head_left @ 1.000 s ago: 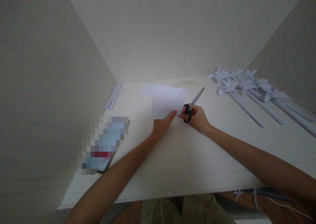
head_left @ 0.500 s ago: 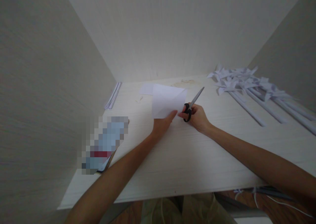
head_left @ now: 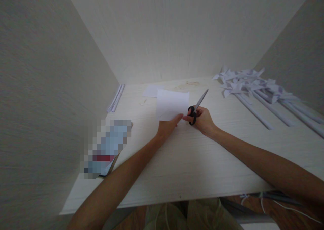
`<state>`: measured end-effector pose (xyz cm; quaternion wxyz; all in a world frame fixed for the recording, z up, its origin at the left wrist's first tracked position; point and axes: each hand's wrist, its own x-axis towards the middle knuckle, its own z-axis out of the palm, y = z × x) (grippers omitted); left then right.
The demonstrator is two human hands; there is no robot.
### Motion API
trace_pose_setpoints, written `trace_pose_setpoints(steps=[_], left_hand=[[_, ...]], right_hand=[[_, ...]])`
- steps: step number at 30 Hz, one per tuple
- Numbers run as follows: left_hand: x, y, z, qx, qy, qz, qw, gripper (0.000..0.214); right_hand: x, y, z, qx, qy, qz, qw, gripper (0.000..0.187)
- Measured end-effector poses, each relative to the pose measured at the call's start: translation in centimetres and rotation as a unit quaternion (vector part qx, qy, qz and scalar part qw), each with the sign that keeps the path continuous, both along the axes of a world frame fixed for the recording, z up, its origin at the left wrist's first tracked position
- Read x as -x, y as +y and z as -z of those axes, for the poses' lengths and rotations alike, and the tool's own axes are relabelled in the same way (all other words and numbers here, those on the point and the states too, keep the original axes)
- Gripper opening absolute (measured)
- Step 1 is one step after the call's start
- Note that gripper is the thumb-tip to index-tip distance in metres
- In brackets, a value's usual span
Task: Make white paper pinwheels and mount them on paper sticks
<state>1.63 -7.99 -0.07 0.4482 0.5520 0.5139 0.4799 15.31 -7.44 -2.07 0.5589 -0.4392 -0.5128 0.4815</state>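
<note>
Near the middle of the white table, my left hand (head_left: 168, 124) grips a square sheet of white paper (head_left: 172, 103) at its lower right, thumb on top and fingers hidden beneath. My right hand (head_left: 202, 119) holds a pair of black-handled scissors (head_left: 200, 100), the blades together and pointing up and away to the right. The right thumb and a fingertip reach the paper's lower right corner; whether they pinch it is too small to make out. Behind the held sheet, another piece of white paper (head_left: 150, 91) lies flat on the table.
Several white paper pinwheels (head_left: 235, 86) on rolled paper sticks lie piled at the right. Rolled paper sticks (head_left: 116, 98) rest by the left wall. A blurred-out phone (head_left: 111, 149) lies left of my forearm. Small scraps (head_left: 143, 102) dot the white table (head_left: 202, 176), enclosed by panels.
The held sheet has turned and shifted slightly in my left hand, its top right corner now lower. The scissors and both arms have hardly moved.
</note>
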Motion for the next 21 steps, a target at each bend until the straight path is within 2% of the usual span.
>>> trace_pose_setpoints(steps=[6, 12, 14, 16, 19, 21], left_hand=[[0.0, -0.1, -0.1, -0.018, 0.023, -0.014, 0.999, 0.023], [0.1, 0.3, 0.3, -0.028, 0.021, -0.075, 0.997, 0.015], [0.1, 0.5, 0.4, -0.033, 0.028, -0.079, 0.996, 0.015], [0.2, 0.5, 0.3, -0.046, 0.039, -0.056, 0.997, 0.013], [0.3, 0.6, 0.1, -0.078, 0.06, -0.02, 0.995, 0.012], [0.2, 0.7, 0.0, -0.083, 0.073, -0.005, 0.994, 0.013]], right_hand=[[0.0, 0.1, 0.2, -0.009, -0.022, 0.01, 1.0, 0.032], [0.0, -0.1, -0.2, -0.039, 0.011, 0.021, 0.999, 0.024], [0.0, -0.3, -0.3, -0.049, 0.035, -0.019, 0.998, 0.021], [0.1, -0.6, -0.4, -0.048, 0.047, -0.092, 0.993, 0.02], [0.2, -1.0, -0.5, -0.055, 0.027, -0.203, 0.977, 0.024], [0.3, -1.3, -0.7, -0.074, 0.007, -0.24, 0.968, 0.026]])
